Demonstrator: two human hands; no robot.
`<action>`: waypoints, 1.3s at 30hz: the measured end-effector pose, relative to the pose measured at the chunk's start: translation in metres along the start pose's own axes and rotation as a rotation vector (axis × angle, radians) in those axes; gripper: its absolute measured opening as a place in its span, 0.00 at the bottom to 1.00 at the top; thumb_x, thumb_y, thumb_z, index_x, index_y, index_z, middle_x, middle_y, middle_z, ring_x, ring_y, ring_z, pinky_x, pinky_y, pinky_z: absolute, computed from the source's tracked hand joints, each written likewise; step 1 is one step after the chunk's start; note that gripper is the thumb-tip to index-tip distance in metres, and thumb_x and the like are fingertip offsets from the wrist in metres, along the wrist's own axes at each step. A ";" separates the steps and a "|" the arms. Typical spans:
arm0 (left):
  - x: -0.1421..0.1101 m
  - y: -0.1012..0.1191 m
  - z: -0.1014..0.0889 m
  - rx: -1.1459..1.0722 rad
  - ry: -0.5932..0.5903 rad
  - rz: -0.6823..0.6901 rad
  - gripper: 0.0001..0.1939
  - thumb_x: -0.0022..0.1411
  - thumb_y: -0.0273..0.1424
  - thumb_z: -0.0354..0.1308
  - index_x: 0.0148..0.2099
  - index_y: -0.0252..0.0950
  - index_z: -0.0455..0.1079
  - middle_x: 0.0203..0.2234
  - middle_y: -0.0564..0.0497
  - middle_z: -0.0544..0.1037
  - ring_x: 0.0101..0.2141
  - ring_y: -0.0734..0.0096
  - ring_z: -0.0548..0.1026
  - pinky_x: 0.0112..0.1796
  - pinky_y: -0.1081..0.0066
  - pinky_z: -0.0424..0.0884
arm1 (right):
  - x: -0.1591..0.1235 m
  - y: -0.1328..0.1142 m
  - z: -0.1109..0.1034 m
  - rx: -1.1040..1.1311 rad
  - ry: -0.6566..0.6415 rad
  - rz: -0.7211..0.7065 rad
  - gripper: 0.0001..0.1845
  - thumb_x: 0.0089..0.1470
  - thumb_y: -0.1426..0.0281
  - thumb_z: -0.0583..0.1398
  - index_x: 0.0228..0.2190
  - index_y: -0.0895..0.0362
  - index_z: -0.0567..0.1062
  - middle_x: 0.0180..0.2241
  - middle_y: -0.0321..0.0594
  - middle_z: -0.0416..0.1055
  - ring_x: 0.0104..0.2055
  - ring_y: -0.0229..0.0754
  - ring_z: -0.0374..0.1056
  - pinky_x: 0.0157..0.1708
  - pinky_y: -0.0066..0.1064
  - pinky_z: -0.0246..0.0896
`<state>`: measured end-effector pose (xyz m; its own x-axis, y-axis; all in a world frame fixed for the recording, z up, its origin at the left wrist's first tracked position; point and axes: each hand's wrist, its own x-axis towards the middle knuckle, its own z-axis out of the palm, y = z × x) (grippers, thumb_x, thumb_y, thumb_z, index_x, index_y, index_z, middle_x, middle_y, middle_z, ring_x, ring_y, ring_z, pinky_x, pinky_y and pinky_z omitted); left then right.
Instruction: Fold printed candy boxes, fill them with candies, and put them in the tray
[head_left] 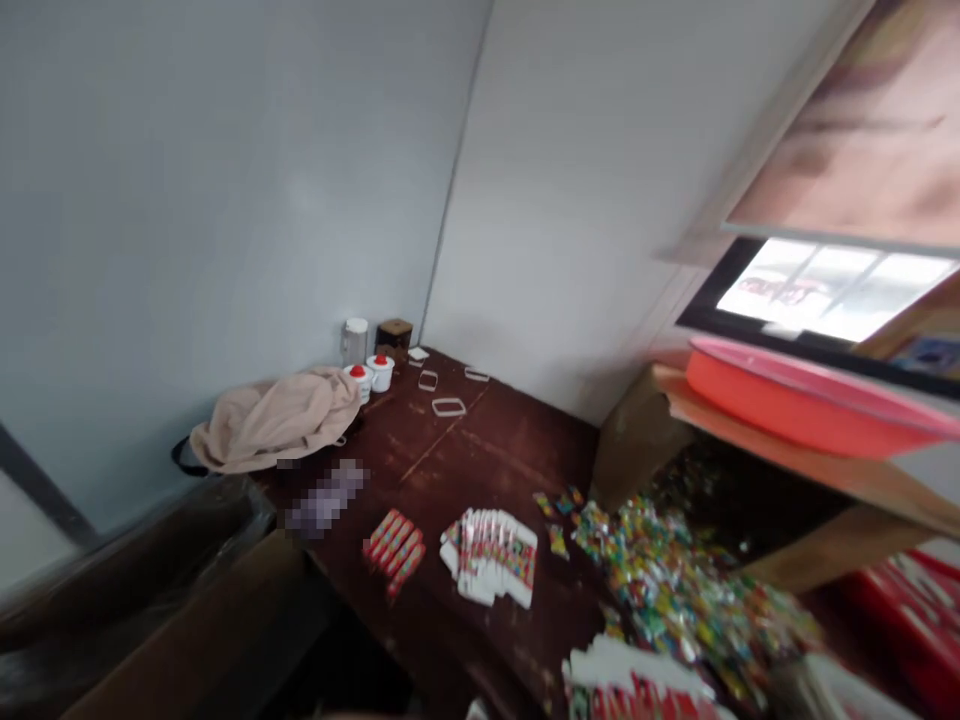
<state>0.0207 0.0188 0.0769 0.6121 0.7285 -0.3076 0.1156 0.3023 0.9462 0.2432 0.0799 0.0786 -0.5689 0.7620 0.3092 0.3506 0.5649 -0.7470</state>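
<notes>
Neither of my hands can be made out; a faint pale sliver at the bottom edge is too small to name. On the dark red-brown table (517,455) lies a fanned stack of white printed packs (491,555). Left of it is a group of small red packs (394,548) in a row. A big heap of shiny wrapped candies (675,580) spreads over the right side, spilling from a cardboard box (630,440) lying on its side. More white-and-red printed packs (645,685) sit at the near edge. The picture is blurred by motion.
A beige cloth bag (277,420) lies at the table's left edge, near two white lidded cups (381,373) and a clear jar (355,342). A pink basin (810,395) rests on the box. An open carton (195,610) stands at lower left; walls close the far corner.
</notes>
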 end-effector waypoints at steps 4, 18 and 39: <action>0.005 -0.026 0.007 -0.100 -0.081 -0.141 0.19 0.50 0.45 0.67 0.37 0.35 0.74 0.31 0.49 0.77 0.30 0.65 0.75 0.29 0.68 0.70 | -0.062 -0.034 0.059 0.164 0.176 0.300 0.09 0.54 0.63 0.61 0.38 0.46 0.78 0.57 0.39 0.66 0.56 0.52 0.65 0.47 0.41 0.68; -0.002 -0.070 0.005 0.086 0.240 0.247 0.25 0.54 0.38 0.64 0.51 0.33 0.63 0.31 0.52 0.73 0.30 0.75 0.73 0.33 0.75 0.68 | -0.085 -0.049 0.118 0.692 0.557 0.804 0.16 0.50 0.53 0.62 0.31 0.53 0.69 0.27 0.35 0.71 0.28 0.39 0.67 0.30 0.30 0.65; -0.023 -0.100 0.009 -0.657 -0.106 -0.499 0.22 0.52 0.29 0.49 0.49 0.31 0.70 0.30 0.45 0.77 0.28 0.63 0.75 0.36 0.61 0.69 | -0.088 -0.063 0.135 0.349 0.149 0.583 0.18 0.57 0.55 0.57 0.34 0.51 0.82 0.38 0.42 0.77 0.38 0.45 0.72 0.41 0.38 0.66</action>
<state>0.0022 -0.0335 -0.0099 0.6844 0.3616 -0.6332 -0.0666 0.8957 0.4396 0.1710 -0.0653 0.0190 -0.2436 0.9595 -0.1414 0.2944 -0.0657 -0.9534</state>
